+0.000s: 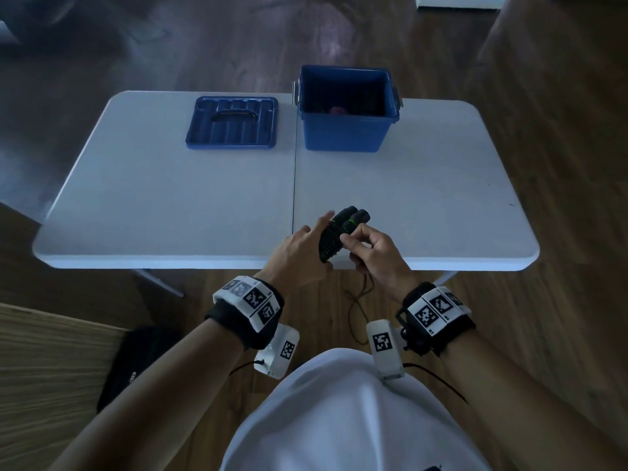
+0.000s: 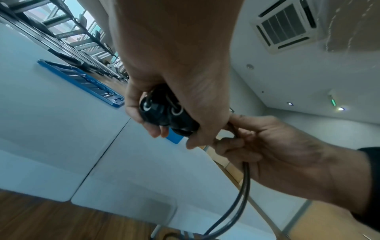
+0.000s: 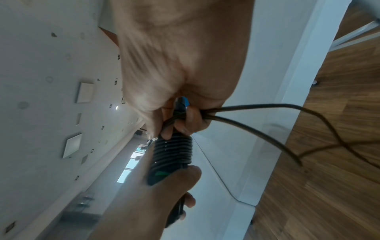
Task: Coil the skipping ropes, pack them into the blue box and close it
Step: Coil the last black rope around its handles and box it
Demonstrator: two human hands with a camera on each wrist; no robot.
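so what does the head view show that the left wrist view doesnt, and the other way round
Only the head view shows the open blue box with something pinkish at its bottom, the rope wound around the paired handles, and the loose cord dangling below the table edge toward the floor.

Only the left wrist view shows the butt ends of the two handles inside the left hand, and the ceiling vent.

Both show the lid lying on the white table, the left hand holding the handles, and the right hand pinching the cord.

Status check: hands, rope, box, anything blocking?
Left hand grips black rope handles; right hand pinches the cord. Cord tail hangs loose. Blue box open, lid beside it. Nothing blocking.
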